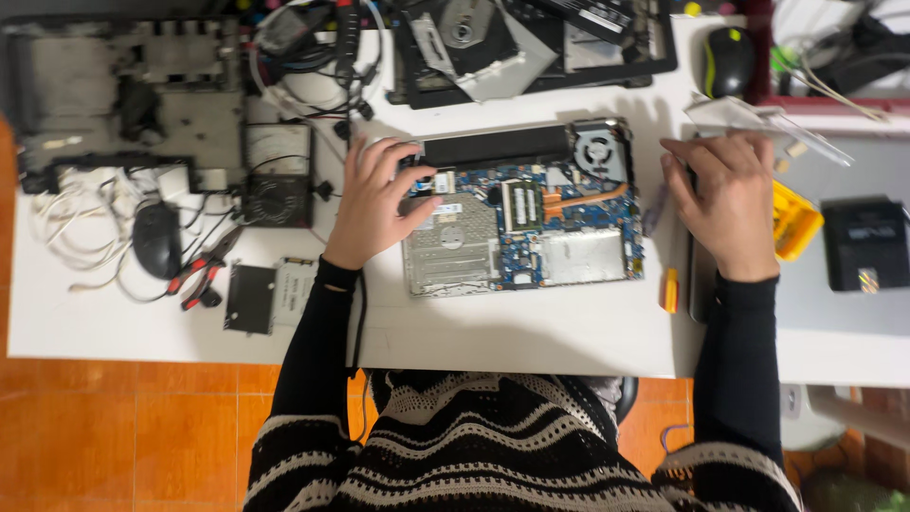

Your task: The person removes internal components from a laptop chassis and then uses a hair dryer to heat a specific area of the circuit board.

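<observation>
Left hand [377, 204] on opened laptop [521, 213]

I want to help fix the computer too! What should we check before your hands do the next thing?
1. Left hand steady on the open laptop board: ok, fingers rest on its left edge.
2. Right hand free of tools: cannot tell, palm faces down.
3. Cooling fan uncovered: ok.
4. Red-handled pliers away from the board: ok, they lie to the left.
5. Orange tool within reach: ok, beside the board's right edge.
</observation>
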